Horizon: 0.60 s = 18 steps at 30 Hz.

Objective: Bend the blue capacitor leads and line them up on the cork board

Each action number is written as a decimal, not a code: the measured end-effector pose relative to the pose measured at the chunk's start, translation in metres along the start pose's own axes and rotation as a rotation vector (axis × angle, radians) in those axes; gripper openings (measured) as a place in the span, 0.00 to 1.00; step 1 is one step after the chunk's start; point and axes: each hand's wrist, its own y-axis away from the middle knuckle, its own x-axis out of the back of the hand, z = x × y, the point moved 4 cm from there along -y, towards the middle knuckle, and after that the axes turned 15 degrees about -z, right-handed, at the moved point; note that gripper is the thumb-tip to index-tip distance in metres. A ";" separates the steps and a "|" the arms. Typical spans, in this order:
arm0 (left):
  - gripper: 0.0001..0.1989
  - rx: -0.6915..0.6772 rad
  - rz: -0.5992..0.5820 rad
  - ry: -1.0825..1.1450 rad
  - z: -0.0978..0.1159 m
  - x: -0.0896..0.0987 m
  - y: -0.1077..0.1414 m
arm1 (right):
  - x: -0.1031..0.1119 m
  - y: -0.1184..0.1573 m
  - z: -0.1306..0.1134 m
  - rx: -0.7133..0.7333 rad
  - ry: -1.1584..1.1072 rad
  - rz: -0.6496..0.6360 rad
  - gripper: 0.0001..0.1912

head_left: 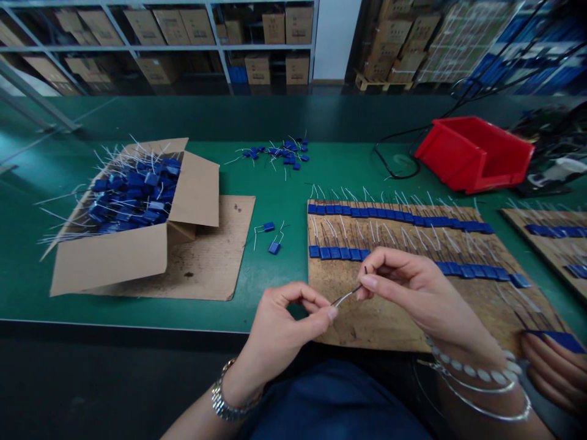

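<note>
My left hand [293, 330] pinches one end of a thin pair of wire leads [345, 296], one dark and one white. Whatever body the leads belong to is hidden behind those fingers. At the other end, the thumb and forefinger of my right hand [408, 287] close on the leads, and a short dark tip pokes up above them. Both hands hover over the near left part of a wooden board [367, 324]. Rows of blue box capacitors [342, 253] lie on it, leads pointing away from me, many of them dark-covered.
An open cardboard box [110, 263] full of blue capacitors stands at left. Two loose capacitors [274, 247] lie between box and board, with a small pile [288, 153] farther back. Beyond are a red bin [477, 159] and a second board [550, 244]. Another person's hand [554, 370] touches the right edge.
</note>
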 end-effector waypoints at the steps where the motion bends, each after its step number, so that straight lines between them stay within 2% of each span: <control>1: 0.07 0.002 -0.003 -0.002 0.000 0.000 0.000 | -0.001 -0.001 0.001 -0.005 -0.028 -0.006 0.07; 6: 0.07 -0.008 -0.020 0.005 -0.001 -0.001 0.001 | -0.004 -0.005 0.012 -0.044 -0.147 -0.032 0.08; 18: 0.09 -0.022 -0.007 0.041 -0.003 -0.001 0.001 | -0.007 -0.003 0.013 0.057 -0.189 -0.024 0.04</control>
